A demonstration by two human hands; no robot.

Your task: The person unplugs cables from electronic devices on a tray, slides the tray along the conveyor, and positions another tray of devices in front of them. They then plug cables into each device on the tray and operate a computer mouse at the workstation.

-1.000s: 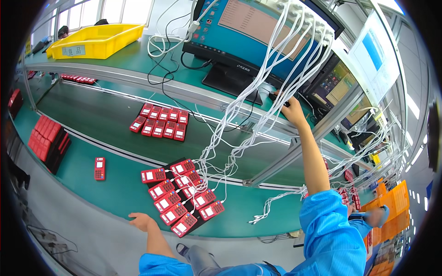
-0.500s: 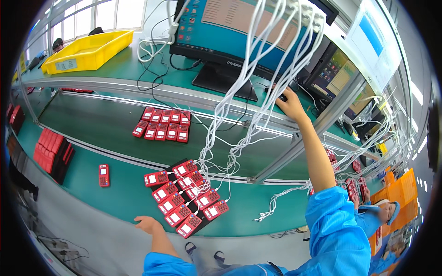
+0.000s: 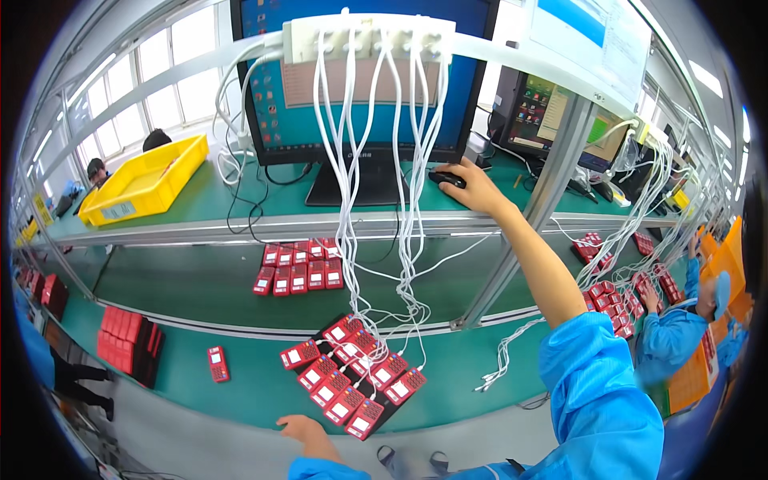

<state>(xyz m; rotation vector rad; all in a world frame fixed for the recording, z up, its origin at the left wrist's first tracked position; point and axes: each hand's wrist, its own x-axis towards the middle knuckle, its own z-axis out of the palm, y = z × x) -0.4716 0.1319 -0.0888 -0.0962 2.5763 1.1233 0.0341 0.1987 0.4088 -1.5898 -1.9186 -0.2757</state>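
My right hand (image 3: 478, 189) reaches up to the shelf, its fingers around a black computer mouse (image 3: 447, 178) to the right of a monitor (image 3: 368, 144). Low at the bench's front edge is my left hand (image 3: 304, 429), its fingers loosely apart and nothing in them. To its right, several red handheld card terminals (image 3: 344, 406) lie in rows on a black tray, with white cables plugged into them. The cables (image 3: 346, 200) rise in a bundle to a white multi-port hub (image 3: 368, 38) in front of the monitor. A single red terminal (image 3: 218, 364) lies apart on the green bench.
More terminals (image 3: 298, 278) stand in rows on the recessed middle level; stacked red ones (image 3: 120, 340) are at the left. A yellow bin (image 3: 148, 184) sits on the shelf. A metal post (image 3: 520, 232) stands beside my right arm. Loose cable ends (image 3: 500, 368) lie right; a co-worker (image 3: 680, 340) works beyond.
The view has levelled and tipped upward, so the hub and monitor show more fully. My right hand stays on the mouse, and my left hand remains by the bench edge.
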